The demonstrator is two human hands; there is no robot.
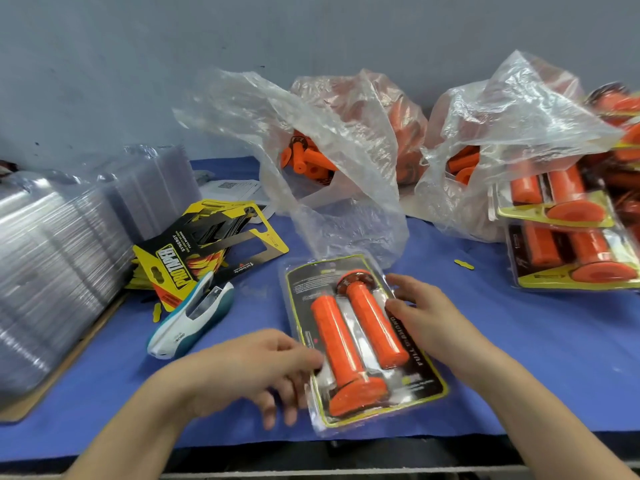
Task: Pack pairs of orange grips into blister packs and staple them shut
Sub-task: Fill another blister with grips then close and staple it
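Blue cloth-covered worktop [485, 341] carries a clear plastic blister pack [426, 375] with two orange rubber grips [341, 344] at centre; left hand [249, 368] grips its left edge, fingers [289, 407] curled; right hand [429, 317] rests straight, parted fingers on its right edge.

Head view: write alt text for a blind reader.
A person steadies a blister pack holding two orange grips on a blue table: the left hand pinches its left edge, the right hand rests on its right side. A stapler lies left beside printed cards and stacked blisters; bags of loose grips and finished packs sit behind.
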